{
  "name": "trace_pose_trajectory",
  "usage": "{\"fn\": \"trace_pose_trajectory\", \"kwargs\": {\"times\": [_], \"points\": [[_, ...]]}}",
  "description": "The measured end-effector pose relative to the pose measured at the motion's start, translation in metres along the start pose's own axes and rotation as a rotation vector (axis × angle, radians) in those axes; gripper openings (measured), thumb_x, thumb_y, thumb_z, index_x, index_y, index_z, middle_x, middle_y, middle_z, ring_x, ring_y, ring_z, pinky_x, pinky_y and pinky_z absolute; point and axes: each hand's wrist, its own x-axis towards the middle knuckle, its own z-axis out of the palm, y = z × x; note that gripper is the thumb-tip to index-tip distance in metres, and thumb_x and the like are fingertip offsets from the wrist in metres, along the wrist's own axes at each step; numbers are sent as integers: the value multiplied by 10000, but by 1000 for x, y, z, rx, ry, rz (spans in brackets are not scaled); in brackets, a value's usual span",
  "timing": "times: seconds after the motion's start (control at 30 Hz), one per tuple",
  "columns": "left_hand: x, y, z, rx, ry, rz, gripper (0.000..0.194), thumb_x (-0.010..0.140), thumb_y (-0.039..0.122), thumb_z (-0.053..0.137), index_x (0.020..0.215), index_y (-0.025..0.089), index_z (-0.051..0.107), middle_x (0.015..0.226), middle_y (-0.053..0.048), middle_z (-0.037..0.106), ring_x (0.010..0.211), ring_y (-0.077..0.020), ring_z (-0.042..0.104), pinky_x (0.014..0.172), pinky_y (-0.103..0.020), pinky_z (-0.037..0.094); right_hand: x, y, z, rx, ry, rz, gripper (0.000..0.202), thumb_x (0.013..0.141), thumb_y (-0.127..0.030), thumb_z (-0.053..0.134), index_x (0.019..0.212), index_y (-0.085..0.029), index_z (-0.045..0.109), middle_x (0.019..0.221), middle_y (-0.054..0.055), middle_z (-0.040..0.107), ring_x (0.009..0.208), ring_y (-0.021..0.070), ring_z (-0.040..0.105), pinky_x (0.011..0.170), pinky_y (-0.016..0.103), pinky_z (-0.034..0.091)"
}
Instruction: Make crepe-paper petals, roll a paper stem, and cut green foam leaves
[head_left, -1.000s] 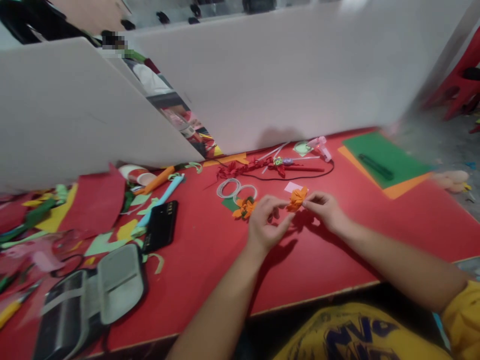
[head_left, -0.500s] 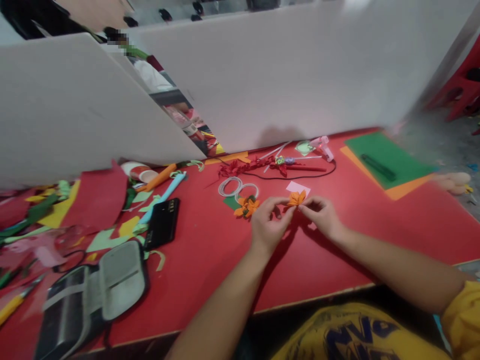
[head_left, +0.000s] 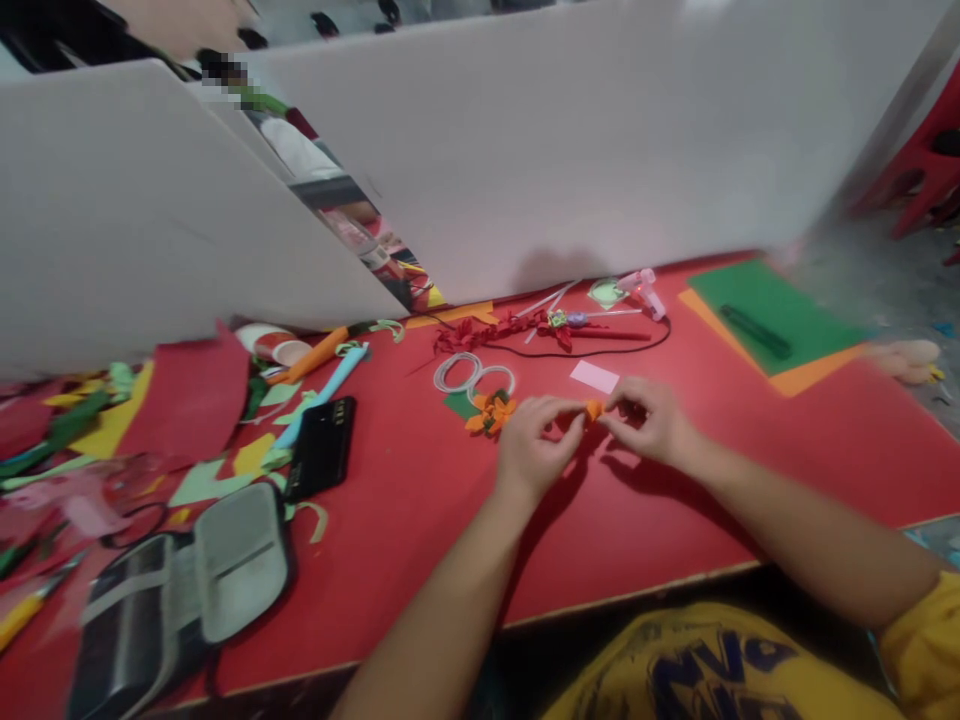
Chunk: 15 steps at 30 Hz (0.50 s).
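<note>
An orange paper flower [head_left: 593,411] is pinched between both hands above the red table [head_left: 420,540]; only a small part of it shows. My left hand [head_left: 536,445] grips its left side with thumb and fingers. On its other side, my right hand [head_left: 651,422] holds it by the fingertips. A second orange flower [head_left: 491,413] lies just left of my left hand, on a green piece [head_left: 459,405]. Behind the hands lies a pink paper rectangle [head_left: 595,376].
A pink glue gun [head_left: 646,295] and a red paper garland [head_left: 487,335] lie near the white partition [head_left: 600,150]. Green sheets [head_left: 780,310] are at right. A black phone [head_left: 322,448], open case [head_left: 244,565] and paper scraps crowd the left.
The flower in my hands has turned, so its spread petals no longer face the camera. My right hand has risen slightly, and the pink rectangle is now more exposed.
</note>
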Motion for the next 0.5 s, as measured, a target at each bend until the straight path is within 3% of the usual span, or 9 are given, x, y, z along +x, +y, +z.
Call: {"fn": "trace_pose_trajectory", "kwargs": {"times": [0.23,0.4,0.5], "points": [[-1,-11,7,-46,-137,-102,86,902,261,718,957,249,782,874,-8,789,721,-178,612,684,-311,478,5,6,-7,-86,-213,-64,78,889,-252,836,955,-218,815,853,32,716,725,158,629,684,290,489],[-1,-13,9,-91,-185,-110,85,909,256,693,954,238,762,872,-7,780,710,-161,621,672,-295,482,4,10,-6,-111,-219,-56,46,924,-221,789,949,-222,828,858,36,717,746,163,639,710,297,489],[-1,-12,10,-83,-182,-92,70,904,256,701,946,234,752,867,-11,776,710,-161,634,672,-295,496,3,9,-4,-103,-207,-67,92,879,-262,839,962,-226,826,868,38,716,756,175,642,711,308,490]]}}
